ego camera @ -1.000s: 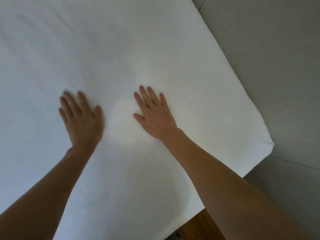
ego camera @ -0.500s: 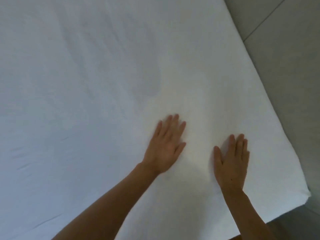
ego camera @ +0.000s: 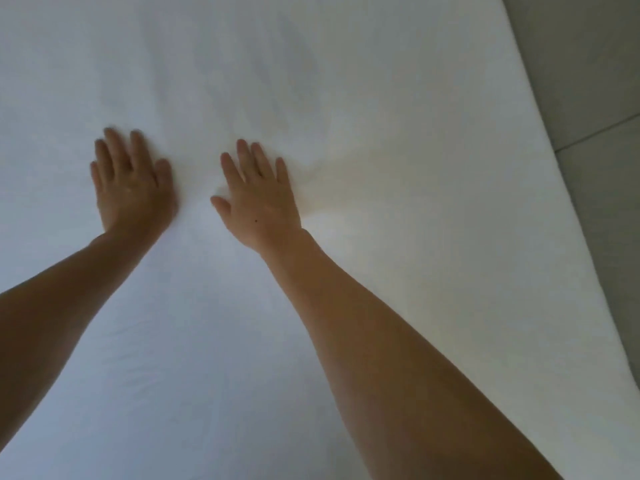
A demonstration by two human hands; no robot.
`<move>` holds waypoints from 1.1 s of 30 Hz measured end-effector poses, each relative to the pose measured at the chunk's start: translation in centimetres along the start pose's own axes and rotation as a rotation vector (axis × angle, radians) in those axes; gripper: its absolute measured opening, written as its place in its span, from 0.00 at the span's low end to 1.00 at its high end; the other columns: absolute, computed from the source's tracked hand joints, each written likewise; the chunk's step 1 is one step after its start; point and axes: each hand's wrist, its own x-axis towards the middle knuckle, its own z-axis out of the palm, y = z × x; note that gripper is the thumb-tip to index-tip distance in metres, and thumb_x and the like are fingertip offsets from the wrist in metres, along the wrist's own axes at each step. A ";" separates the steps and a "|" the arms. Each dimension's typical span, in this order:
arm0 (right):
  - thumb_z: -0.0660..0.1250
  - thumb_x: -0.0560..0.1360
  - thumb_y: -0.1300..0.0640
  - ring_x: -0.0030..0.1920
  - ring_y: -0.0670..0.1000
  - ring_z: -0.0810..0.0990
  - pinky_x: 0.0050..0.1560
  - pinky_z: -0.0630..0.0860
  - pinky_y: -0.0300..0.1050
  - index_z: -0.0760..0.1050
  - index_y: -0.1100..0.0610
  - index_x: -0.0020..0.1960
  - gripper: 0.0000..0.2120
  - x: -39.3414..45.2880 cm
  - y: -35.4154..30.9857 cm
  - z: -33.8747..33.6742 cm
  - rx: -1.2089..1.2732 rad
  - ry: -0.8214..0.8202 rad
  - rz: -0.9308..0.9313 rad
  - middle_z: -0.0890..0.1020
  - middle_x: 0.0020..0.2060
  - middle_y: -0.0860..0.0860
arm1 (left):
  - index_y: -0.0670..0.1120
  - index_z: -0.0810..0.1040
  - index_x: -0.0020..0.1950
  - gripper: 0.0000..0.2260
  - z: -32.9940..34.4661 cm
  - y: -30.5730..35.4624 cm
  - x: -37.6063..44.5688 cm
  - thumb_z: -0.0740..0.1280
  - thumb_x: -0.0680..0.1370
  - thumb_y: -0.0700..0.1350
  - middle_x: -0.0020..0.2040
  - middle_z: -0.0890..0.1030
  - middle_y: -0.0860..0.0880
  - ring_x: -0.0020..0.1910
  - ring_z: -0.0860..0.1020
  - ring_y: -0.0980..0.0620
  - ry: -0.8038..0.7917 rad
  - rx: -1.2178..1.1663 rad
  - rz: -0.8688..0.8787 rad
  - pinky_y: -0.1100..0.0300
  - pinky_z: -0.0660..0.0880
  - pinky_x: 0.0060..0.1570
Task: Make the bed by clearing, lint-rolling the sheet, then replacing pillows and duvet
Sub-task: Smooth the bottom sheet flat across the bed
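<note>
A white fitted sheet point(ego camera: 381, 98) covers the mattress and fills nearly the whole view. My left hand point(ego camera: 133, 188) lies flat on it, palm down, fingers slightly apart, left of centre. My right hand point(ego camera: 259, 199) presses flat beside it, a hand's width to the right, fingers spread. Neither hand holds anything. Faint creases run across the sheet between my forearms near the bottom. No pillows, duvet or lint roller are in view.
The bed's right edge point(ego camera: 540, 168) runs diagonally down the right side. Beyond it lies grey tiled floor point(ego camera: 595, 237) with a grout line.
Both hands have slid across the sheet, away from the right edge and farther up the bed, still flat. The view has shifted, so the bed's corner is out of frame.
</note>
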 end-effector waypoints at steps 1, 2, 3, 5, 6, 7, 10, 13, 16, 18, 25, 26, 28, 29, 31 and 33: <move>0.51 0.81 0.42 0.78 0.53 0.44 0.76 0.44 0.55 0.49 0.52 0.79 0.30 0.8 2.2 -0.2 -0.002 -0.011 0.024 0.47 0.79 0.52 | 0.38 0.50 0.79 0.27 0.6 1.3 0.4 0.51 0.84 0.50 0.78 0.47 0.35 0.77 0.46 0.35 0.000 -0.015 0.007 0.41 0.45 0.75; 0.51 0.81 0.41 0.78 0.53 0.44 0.76 0.43 0.54 0.48 0.51 0.79 0.31 1.2 4.7 -0.5 -0.005 -0.012 0.050 0.46 0.79 0.51 | 0.37 0.50 0.79 0.28 1.2 3.0 0.8 0.51 0.84 0.51 0.78 0.47 0.34 0.77 0.47 0.34 0.006 -0.024 0.031 0.40 0.44 0.75; 0.50 0.81 0.40 0.78 0.52 0.43 0.76 0.42 0.52 0.47 0.51 0.79 0.31 1.3 7.6 -0.8 -0.018 -0.002 0.081 0.46 0.79 0.51 | 0.36 0.50 0.78 0.29 1.7 5.0 1.0 0.51 0.84 0.52 0.78 0.48 0.33 0.77 0.47 0.34 0.012 -0.021 0.082 0.39 0.44 0.75; 0.48 0.80 0.38 0.78 0.53 0.45 0.75 0.42 0.52 0.48 0.51 0.79 0.32 0.6 13.3 -1.5 -0.077 0.065 0.154 0.48 0.79 0.51 | 0.35 0.51 0.78 0.30 2.6 9.7 1.1 0.48 0.83 0.54 0.77 0.50 0.32 0.77 0.49 0.32 0.011 -0.003 0.237 0.39 0.45 0.74; 0.48 0.80 0.38 0.78 0.54 0.46 0.75 0.42 0.52 0.49 0.52 0.79 0.32 -0.1 15.8 -1.8 -0.099 0.111 0.200 0.49 0.78 0.52 | 0.35 0.52 0.78 0.31 2.9 12.3 0.8 0.47 0.82 0.55 0.77 0.50 0.32 0.76 0.50 0.32 0.002 -0.002 0.311 0.39 0.46 0.74; 0.48 0.80 0.38 0.78 0.54 0.47 0.75 0.43 0.53 0.50 0.52 0.79 0.32 -1.0 18.2 -2.1 -0.105 0.153 0.253 0.50 0.78 0.52 | 0.35 0.52 0.78 0.32 3.4 15.0 0.3 0.46 0.82 0.56 0.77 0.51 0.32 0.76 0.51 0.32 -0.010 -0.007 0.372 0.39 0.46 0.74; 0.47 0.81 0.39 0.78 0.55 0.48 0.76 0.44 0.54 0.51 0.53 0.79 0.31 -4.0 22.9 -2.8 -0.095 0.201 0.369 0.51 0.78 0.54 | 0.38 0.49 0.79 0.31 4.7 23.1 -2.9 0.44 0.82 0.57 0.78 0.49 0.34 0.77 0.48 0.34 -0.075 -0.029 0.524 0.41 0.44 0.75; 0.46 0.82 0.42 0.78 0.54 0.46 0.77 0.43 0.51 0.48 0.53 0.79 0.29 -6.4 25.4 -2.8 -0.065 0.213 0.434 0.50 0.78 0.55 | 0.41 0.46 0.80 0.28 5.9 29.1 -8.0 0.43 0.83 0.54 0.79 0.45 0.38 0.78 0.44 0.38 -0.128 -0.006 0.645 0.43 0.43 0.76; 0.44 0.83 0.44 0.78 0.54 0.45 0.76 0.42 0.49 0.47 0.54 0.79 0.27 -8.0 27.2 -2.9 -0.059 0.238 0.523 0.48 0.78 0.55 | 0.43 0.43 0.80 0.27 6.1 31.0 -10.5 0.43 0.84 0.54 0.80 0.43 0.40 0.78 0.42 0.40 -0.194 0.043 0.716 0.45 0.41 0.76; 0.45 0.83 0.44 0.78 0.53 0.45 0.76 0.42 0.49 0.47 0.55 0.79 0.28 -9.2 28.3 -2.9 -0.005 0.263 0.631 0.48 0.78 0.55 | 0.45 0.42 0.80 0.28 5.6 31.0 -10.9 0.44 0.83 0.56 0.80 0.41 0.41 0.78 0.40 0.41 -0.251 0.086 0.806 0.46 0.39 0.76; 0.47 0.83 0.46 0.77 0.55 0.51 0.76 0.49 0.48 0.49 0.58 0.79 0.28 -14.9 29.9 -4.2 0.172 0.215 0.780 0.52 0.78 0.56 | 0.46 0.55 0.79 0.25 3.0 29.2 -15.4 0.53 0.83 0.53 0.80 0.50 0.47 0.79 0.47 0.48 -0.460 -0.086 1.097 0.52 0.43 0.76; 0.48 0.83 0.46 0.77 0.56 0.54 0.76 0.51 0.49 0.51 0.59 0.78 0.28 -16.0 29.4 -4.5 0.183 0.270 0.776 0.55 0.77 0.57 | 0.45 0.60 0.78 0.24 2.9 28.3 -16.7 0.54 0.83 0.52 0.80 0.54 0.46 0.79 0.51 0.46 -0.404 -0.176 1.084 0.51 0.46 0.76; 0.49 0.83 0.48 0.76 0.57 0.57 0.75 0.53 0.50 0.55 0.61 0.77 0.27 -19.7 27.5 -4.4 0.144 0.387 0.704 0.60 0.76 0.58 | 0.42 0.66 0.75 0.22 2.7 26.1 -19.6 0.55 0.82 0.50 0.77 0.61 0.42 0.77 0.57 0.42 -0.269 -0.303 1.009 0.46 0.52 0.76; 0.50 0.83 0.49 0.75 0.57 0.58 0.75 0.53 0.50 0.57 0.62 0.76 0.26 -22.2 26.4 -3.7 0.130 0.420 0.649 0.61 0.75 0.58 | 0.41 0.67 0.74 0.22 2.9 24.7 -21.1 0.55 0.82 0.49 0.77 0.62 0.41 0.77 0.58 0.41 -0.209 -0.343 0.932 0.45 0.54 0.76; 0.50 0.83 0.50 0.75 0.57 0.59 0.76 0.53 0.52 0.58 0.63 0.76 0.25 -27.9 24.3 -1.5 0.134 0.446 0.597 0.62 0.75 0.59 | 0.40 0.65 0.75 0.22 3.0 22.0 -24.2 0.54 0.83 0.48 0.77 0.61 0.40 0.77 0.56 0.41 -0.146 -0.374 0.746 0.45 0.53 0.76; 0.48 0.82 0.50 0.76 0.56 0.58 0.76 0.52 0.53 0.58 0.63 0.76 0.26 -33.7 22.9 1.0 0.176 0.472 0.671 0.62 0.75 0.58 | 0.39 0.62 0.76 0.23 3.3 19.1 -28.0 0.53 0.83 0.48 0.78 0.58 0.38 0.78 0.54 0.40 -0.127 -0.358 0.604 0.45 0.51 0.76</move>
